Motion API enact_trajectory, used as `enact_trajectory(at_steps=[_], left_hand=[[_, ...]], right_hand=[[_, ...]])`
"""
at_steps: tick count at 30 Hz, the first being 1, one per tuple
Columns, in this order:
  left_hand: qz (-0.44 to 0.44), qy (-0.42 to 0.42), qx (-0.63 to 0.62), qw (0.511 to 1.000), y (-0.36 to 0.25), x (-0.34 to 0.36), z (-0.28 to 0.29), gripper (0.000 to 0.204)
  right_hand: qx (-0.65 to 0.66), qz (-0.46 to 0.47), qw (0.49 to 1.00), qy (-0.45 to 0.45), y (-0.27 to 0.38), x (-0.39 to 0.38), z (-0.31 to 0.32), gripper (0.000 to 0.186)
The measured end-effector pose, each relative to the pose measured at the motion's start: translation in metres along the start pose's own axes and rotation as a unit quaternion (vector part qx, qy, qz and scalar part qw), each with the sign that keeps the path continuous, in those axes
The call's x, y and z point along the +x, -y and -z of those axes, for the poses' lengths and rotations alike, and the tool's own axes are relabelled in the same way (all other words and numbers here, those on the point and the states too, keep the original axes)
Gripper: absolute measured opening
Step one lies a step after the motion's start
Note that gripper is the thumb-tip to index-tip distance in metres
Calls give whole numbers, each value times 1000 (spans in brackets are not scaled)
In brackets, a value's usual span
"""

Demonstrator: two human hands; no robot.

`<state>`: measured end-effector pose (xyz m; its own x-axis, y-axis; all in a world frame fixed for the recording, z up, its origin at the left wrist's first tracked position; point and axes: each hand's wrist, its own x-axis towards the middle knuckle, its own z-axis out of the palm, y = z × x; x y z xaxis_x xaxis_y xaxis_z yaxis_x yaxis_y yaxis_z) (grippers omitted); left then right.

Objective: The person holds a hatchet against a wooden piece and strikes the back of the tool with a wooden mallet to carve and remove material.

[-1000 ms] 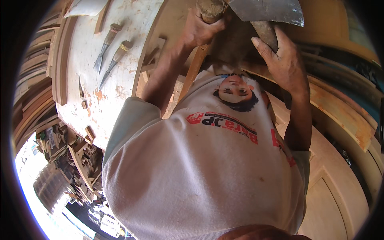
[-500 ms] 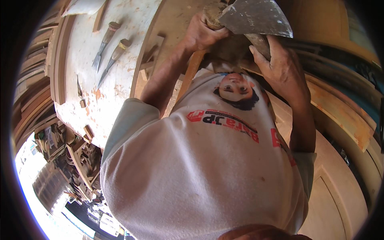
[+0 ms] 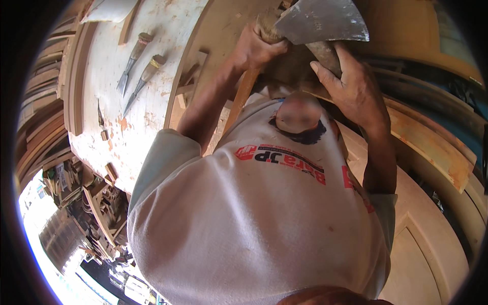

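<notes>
- Grey metal makes up the wide blade [image 3: 325, 23], which is up in the air, off to the right of the white table [image 3: 175, 30].
- It looks stiff and a bit heavy, so I think the metal end will want to tip down. I guess the edge is sharp.
- The brown handle [image 3: 324, 55] looks like dry, rough wood, so it should not slip much. That is the best part to hold, with fingers off the metal.
- The right hand [image 3: 353, 84], farther right of the table than the left one, is curled around this handle.
- The left hand [image 3: 259, 48], just right of the table, is closed around a round wooden piece [image 3: 268, 29]. It looks hard and tough.
- One blade corner sits close by this wood. I can't tell if they touch. The blade could get in the way of the left fingers.
- On the table lie a chisel [image 3: 133, 63] and a second chisel [image 3: 142, 86], side by side. Their points look sharp too.
- Long wood strips [image 3: 76, 76] lie along the table's left side.
- Right next to the table, a brown board [image 3: 223, 23] sits behind the left hand.
</notes>
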<state>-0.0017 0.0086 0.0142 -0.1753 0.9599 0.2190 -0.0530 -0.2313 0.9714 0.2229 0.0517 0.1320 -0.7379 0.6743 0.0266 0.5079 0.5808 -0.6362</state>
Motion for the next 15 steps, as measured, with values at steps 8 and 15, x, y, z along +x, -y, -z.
enact_trajectory(at_steps=[8,15], left_hand=[[63,-7,50,997,3,0,14,24],[7,5,24,1000,17,-18,10,25]], right_hand=[[29,-21,999,-20,-7,-3,-15,42],[88,13,993,-80,6,-4,-13,38]])
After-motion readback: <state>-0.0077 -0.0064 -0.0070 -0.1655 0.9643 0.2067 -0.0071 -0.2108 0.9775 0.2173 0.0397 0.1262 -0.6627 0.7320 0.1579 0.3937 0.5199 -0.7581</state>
